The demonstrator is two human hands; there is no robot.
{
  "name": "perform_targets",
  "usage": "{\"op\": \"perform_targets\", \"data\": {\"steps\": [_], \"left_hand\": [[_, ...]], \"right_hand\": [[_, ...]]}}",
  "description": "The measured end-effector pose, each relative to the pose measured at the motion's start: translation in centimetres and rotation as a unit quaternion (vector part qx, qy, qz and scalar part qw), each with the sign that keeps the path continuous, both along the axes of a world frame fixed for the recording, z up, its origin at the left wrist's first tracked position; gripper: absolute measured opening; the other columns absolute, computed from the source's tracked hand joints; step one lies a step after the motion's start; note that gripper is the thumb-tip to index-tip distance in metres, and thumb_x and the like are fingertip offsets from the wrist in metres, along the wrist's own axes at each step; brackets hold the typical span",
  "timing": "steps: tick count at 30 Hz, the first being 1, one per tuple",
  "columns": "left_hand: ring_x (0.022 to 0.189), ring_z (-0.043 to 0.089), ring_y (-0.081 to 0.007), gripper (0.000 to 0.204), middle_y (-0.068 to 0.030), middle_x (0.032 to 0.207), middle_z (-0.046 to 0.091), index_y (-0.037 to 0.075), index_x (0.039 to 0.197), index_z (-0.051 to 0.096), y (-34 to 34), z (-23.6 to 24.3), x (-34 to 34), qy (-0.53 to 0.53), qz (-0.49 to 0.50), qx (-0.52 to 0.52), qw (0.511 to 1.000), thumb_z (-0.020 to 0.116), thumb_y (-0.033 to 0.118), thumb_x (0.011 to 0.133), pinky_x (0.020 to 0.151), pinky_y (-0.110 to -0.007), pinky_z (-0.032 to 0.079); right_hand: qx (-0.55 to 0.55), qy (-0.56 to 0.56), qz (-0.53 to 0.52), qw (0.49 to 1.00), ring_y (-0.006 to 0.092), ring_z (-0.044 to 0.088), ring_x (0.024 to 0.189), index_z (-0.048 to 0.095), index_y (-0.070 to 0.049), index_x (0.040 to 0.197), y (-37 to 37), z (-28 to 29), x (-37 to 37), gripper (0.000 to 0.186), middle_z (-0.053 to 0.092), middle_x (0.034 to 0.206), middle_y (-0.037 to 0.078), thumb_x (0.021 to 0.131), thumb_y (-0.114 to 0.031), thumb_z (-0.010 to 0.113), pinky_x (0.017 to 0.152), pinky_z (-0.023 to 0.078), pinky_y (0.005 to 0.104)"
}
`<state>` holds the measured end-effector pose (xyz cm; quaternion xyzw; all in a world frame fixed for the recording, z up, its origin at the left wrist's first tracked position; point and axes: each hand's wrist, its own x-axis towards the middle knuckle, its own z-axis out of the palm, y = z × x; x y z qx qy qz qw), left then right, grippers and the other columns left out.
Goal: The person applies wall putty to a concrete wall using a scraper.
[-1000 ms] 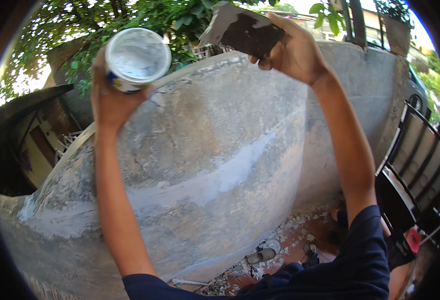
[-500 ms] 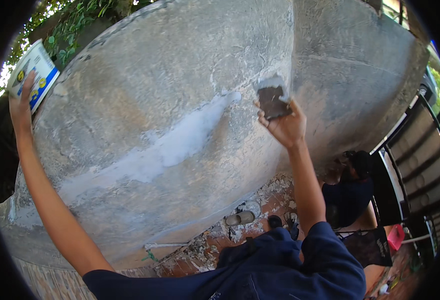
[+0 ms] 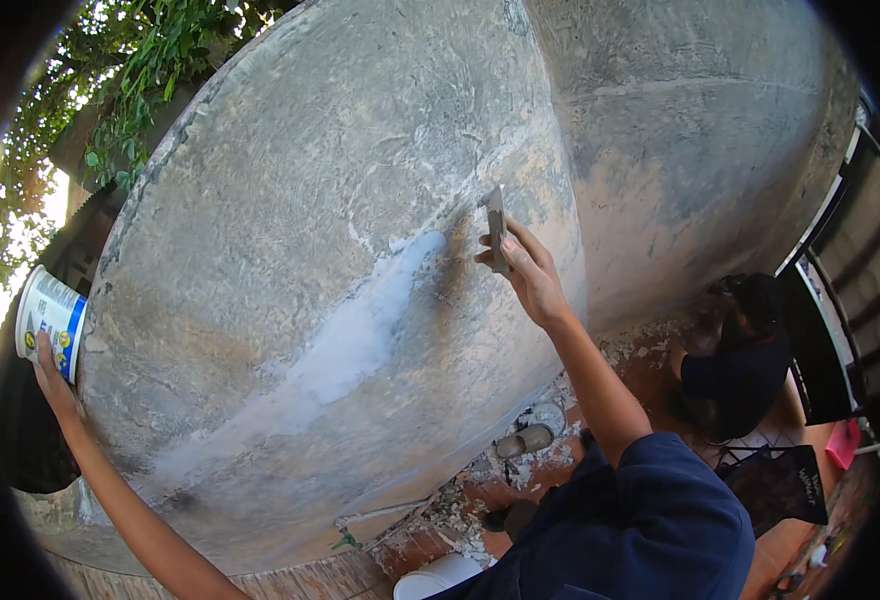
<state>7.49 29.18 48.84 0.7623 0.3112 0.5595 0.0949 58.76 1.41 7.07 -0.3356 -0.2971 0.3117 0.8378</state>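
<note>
My left hand (image 3: 57,385) is wrapped round a white plastic tub (image 3: 52,312) with a blue band, out by the left edge of the wall. The tub is tilted, and what is inside it cannot be seen. A flat rectangular putty spreader (image 3: 497,228) is pinched between the fingers and thumb of my right hand (image 3: 532,275), turned nearly edge-on, close to the wall's surface. Across the rough grey wall (image 3: 280,190) runs a long smear of white filler (image 3: 350,345). Its upper end lies just left of the spreader.
At the right a person in dark clothes (image 3: 745,360) crouches by the wall's foot. A light sandal (image 3: 525,441) and pale flakes lie on the reddish floor. A white bucket (image 3: 438,577) stands at the bottom, and a pipe (image 3: 385,513) juts from the wall. Leaves (image 3: 165,60) hang upper left.
The view has shifted. My left hand and the tub are lower in it. The spreader has turned from face-on to edge-on and moved left and down. The white bucket has come into view.
</note>
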Motion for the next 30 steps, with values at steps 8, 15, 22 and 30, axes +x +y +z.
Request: {"op": "perform_targets", "data": {"steps": [8,15,22,30], "left_hand": [[0.116,0.051,-0.0183,0.066,-0.0127,0.130,0.053,-0.009,0.136,0.043,-0.4,0.2,-0.4,-0.024,0.016,-0.012,1.000,0.056,0.040,0.094,0.102,-0.031,0.037],[0.118,0.051,-0.0184,0.069,-0.0122,0.132,0.051,-0.008,0.139,0.040,-0.3,0.4,-1.0,0.008,0.029,0.008,1.000,0.056,0.042,0.094,0.102,-0.031,0.036],[0.120,0.049,-0.0191,0.070,-0.0122,0.133,0.050,-0.007,0.140,0.038,-0.3,-0.4,-0.1,0.015,0.016,-0.001,1.000,0.058,0.041,0.094,0.104,-0.032,0.036],[0.125,0.046,-0.0181,0.064,-0.0116,0.137,0.048,-0.007,0.139,0.042,1.6,0.3,-2.0,0.041,0.025,0.030,0.998,0.054,0.040,0.096,0.107,-0.031,0.032]], "right_hand": [[-0.242,-0.368,-0.331,0.835,0.0323,0.059,0.091,0.041,0.005,0.140,5.8,2.8,-3.7,0.077,0.052,0.114,0.027,0.084,-0.040,0.069,0.075,0.052,0.0399],[-0.267,-0.451,-0.249,0.815,0.0311,0.061,0.082,0.050,0.004,0.135,2.6,-0.5,-8.2,0.077,0.057,0.099,0.024,0.080,-0.047,0.070,0.068,0.054,0.0392],[-0.286,-0.228,-0.179,0.913,0.0129,0.050,0.040,0.054,0.007,0.129,0.4,7.4,2.9,0.067,0.049,0.045,0.004,0.089,-0.047,0.056,0.038,0.040,0.0274],[-0.270,-0.403,-0.251,0.838,0.0218,0.056,0.053,0.055,0.013,0.124,4.7,2.7,-5.4,0.075,0.057,0.071,0.016,0.086,-0.051,0.063,0.050,0.051,0.0324]]}}
